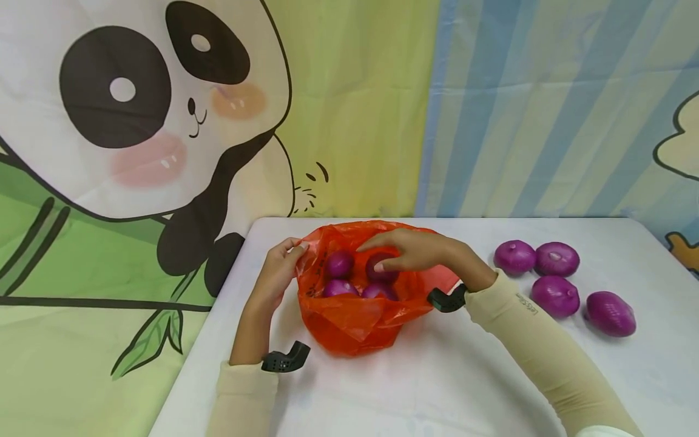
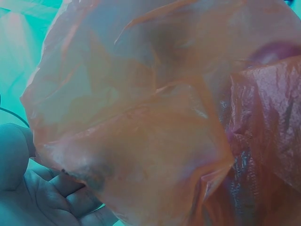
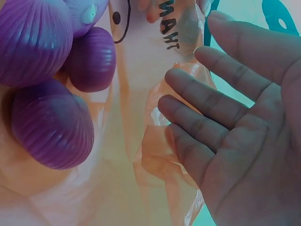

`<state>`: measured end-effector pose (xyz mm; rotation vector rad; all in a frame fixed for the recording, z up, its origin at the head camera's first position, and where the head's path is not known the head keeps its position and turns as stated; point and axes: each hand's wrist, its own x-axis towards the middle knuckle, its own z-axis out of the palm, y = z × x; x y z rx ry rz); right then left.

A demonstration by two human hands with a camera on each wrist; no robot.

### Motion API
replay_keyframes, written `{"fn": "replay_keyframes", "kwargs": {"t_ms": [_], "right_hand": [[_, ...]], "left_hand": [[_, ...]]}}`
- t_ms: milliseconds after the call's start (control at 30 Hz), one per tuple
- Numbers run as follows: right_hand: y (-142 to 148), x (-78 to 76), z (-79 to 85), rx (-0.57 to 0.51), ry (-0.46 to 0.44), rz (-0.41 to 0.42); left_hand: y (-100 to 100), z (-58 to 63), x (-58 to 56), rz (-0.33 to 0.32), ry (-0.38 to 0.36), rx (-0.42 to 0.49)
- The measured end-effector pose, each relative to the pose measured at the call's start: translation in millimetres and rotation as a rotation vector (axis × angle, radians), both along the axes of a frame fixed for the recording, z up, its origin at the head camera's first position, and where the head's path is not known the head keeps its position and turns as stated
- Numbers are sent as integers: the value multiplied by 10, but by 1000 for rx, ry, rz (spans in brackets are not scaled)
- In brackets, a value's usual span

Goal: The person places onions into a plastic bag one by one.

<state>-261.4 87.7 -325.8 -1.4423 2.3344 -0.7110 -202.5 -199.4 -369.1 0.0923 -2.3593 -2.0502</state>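
A red plastic bag (image 1: pixel 349 331) stands open-mouthed on the table, with several purple onions (image 1: pixel 340 264) inside it. My left hand (image 1: pixel 278 270) pinches the bag's left rim between thumb and fingers. In the left wrist view the thin plastic (image 2: pixel 127 117) covers much of the picture and hides part of that hand (image 2: pixel 44 195). Over the bag's mouth reaches my right hand (image 1: pixel 406 247), its fingers extended and holding nothing. The right wrist view has this hand (image 3: pixel 244 127) with spread fingers, apart from the clustered onions (image 3: pixel 54 125).
More purple onions (image 1: pixel 556 295) lie together on the white table (image 1: pixel 448 388), right of the bag. One onion (image 1: pixel 610 314) sits slightly nearer the front. Behind the table hangs a printed curtain (image 1: pixel 355 109) with a panda on it.
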Motion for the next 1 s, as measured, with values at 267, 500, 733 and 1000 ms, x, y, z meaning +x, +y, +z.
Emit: {"fn": "replay_keyframes", "kwargs": {"t_ms": [267, 500, 733, 1000], "right_hand": [[148, 74, 28, -37, -35, -43], [337, 132, 25, -81, -42, -90], [497, 164, -12, -124, -31, -101], [638, 210, -32, -153, -32, -109]], "left_hand": [[-3, -2, 9, 0, -8, -8], [0, -4, -1, -3, -17, -22], [9, 1, -2, 0, -24, -32], [4, -9, -2, 0, -9, -9]]}}
